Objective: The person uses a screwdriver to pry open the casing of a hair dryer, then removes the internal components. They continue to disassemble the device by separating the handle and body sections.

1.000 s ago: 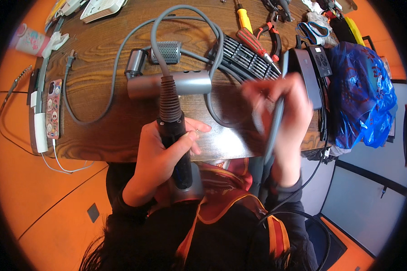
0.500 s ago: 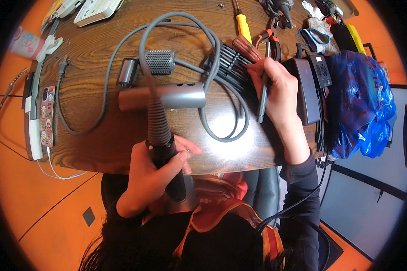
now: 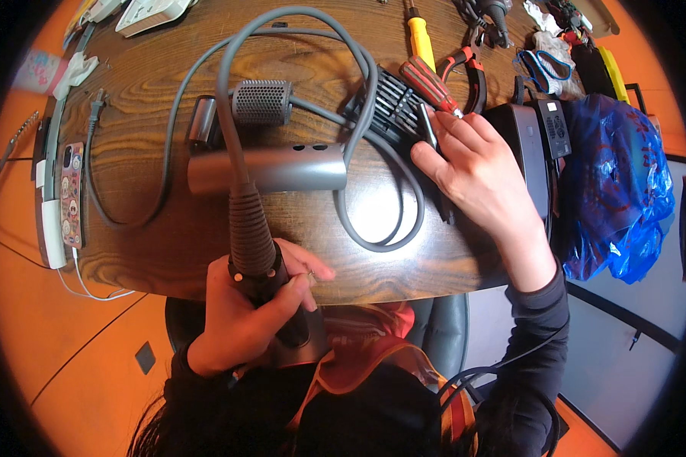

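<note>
From the view's middle, we count two hands: one bare left hand [image 3: 236, 311] at eight o'clock, one bare right hand [image 3: 482, 164] at two. We find one black cylindrical handle [image 3: 256, 286] at eight and one slim grey metallic tool [image 3: 427, 126] at one. Two screwdrivers [image 3: 427, 81], one yellow-handled, one red-handled, lie at one, beside one pair of black-and-red pliers [image 3: 476, 75]. We see one perforated grey cylinder [image 3: 263, 103] at eleven, one blue plastic bag [image 3: 613, 183] at three, one sticker-patterned phone [image 3: 71, 196] at nine.

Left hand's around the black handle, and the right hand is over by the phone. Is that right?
Not quite: in the head view, the right hand is over by the black bit case and the red screwdriver. The left hand is around the black handle, as you said.
</note>
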Available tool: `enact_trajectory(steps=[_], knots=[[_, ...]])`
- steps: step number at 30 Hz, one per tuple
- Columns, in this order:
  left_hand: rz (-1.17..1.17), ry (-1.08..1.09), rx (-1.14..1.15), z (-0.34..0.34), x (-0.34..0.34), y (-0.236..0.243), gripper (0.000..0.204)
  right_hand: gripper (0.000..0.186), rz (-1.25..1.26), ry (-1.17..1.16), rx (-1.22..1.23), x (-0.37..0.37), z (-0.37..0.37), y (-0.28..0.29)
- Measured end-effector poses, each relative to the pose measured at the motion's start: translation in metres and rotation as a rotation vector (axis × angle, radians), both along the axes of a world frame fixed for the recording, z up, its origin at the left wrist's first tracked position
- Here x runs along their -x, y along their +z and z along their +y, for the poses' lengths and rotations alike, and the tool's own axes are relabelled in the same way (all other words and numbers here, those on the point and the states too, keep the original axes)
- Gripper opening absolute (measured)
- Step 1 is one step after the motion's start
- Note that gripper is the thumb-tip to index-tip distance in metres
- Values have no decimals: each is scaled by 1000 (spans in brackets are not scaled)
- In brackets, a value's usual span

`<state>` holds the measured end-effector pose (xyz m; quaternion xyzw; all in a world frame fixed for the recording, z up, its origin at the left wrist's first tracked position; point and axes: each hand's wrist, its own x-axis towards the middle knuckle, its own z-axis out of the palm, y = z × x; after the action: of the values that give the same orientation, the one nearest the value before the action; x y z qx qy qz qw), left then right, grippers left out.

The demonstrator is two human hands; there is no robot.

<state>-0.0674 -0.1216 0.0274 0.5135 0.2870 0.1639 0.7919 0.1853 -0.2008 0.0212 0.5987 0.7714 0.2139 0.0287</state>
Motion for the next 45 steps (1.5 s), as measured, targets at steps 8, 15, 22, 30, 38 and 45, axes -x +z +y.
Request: enact_trajectory(steps=[8, 15, 22, 30, 38, 45], knots=[[3, -3, -62, 0, -3, -5, 3, 9, -11, 75, 68, -5, 1, 5], [-23, 1, -90, 3, -3, -12, 8, 11, 129, -45, 30, -1, -11, 0], [-81, -25, -95, 5, -1, -21, 10, 35, 638, -155, 12, -11, -20, -5], [-15, -39, -28, 5, 1, -14, 7, 19, 275, -131, -1, -5, -16, -6], [-28, -52, 1, 8, 4, -9, 7, 16, 97, -97, 92, -5, -16, 4], [-145, -71, 98, 11, 5, -16, 5, 17, 297, -188, 91, -7, -13, -1]])
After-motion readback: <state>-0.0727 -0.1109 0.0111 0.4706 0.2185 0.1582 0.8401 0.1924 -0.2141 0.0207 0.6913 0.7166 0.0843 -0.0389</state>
